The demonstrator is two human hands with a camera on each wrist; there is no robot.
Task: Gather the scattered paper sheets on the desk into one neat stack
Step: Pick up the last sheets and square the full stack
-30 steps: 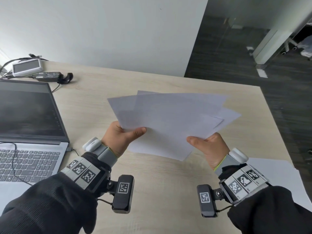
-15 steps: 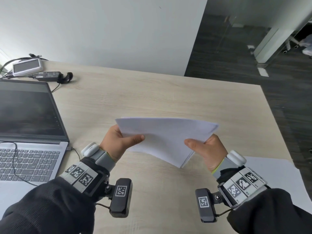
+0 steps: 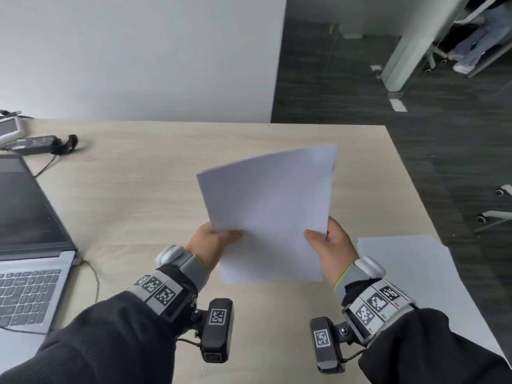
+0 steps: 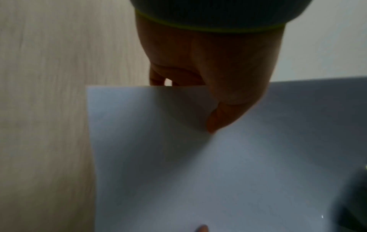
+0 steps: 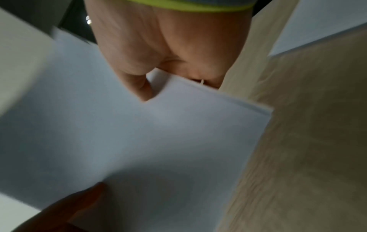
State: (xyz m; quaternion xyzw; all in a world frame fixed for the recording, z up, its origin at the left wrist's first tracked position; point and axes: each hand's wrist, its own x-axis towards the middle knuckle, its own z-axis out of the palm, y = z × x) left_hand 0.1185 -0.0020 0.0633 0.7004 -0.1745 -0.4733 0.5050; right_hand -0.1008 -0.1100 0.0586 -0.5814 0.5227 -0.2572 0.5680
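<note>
A bundle of white paper sheets (image 3: 266, 212) is held up above the wooden desk (image 3: 144, 189), its edges nearly squared. My left hand (image 3: 214, 239) pinches its lower left side, thumb on top. My right hand (image 3: 329, 245) pinches the lower right side the same way. The left wrist view has the left thumb on the paper sheets (image 4: 198, 172). In the right wrist view the right thumb lies on the bundle (image 5: 149, 141), whose stacked edges show. More white sheets (image 3: 410, 275) lie flat at the desk's right edge.
An open laptop (image 3: 25, 225) with a cable stands at the left. A power adapter (image 3: 33, 144) and a small white device (image 3: 9, 130) lie at the far left. The desk ends at the right; dark floor (image 3: 415, 134) lies beyond.
The fanned sheets were drawn together into one bundle, tipped on edge, and now lifted and turned to face me. Both hands kept their hold throughout.
</note>
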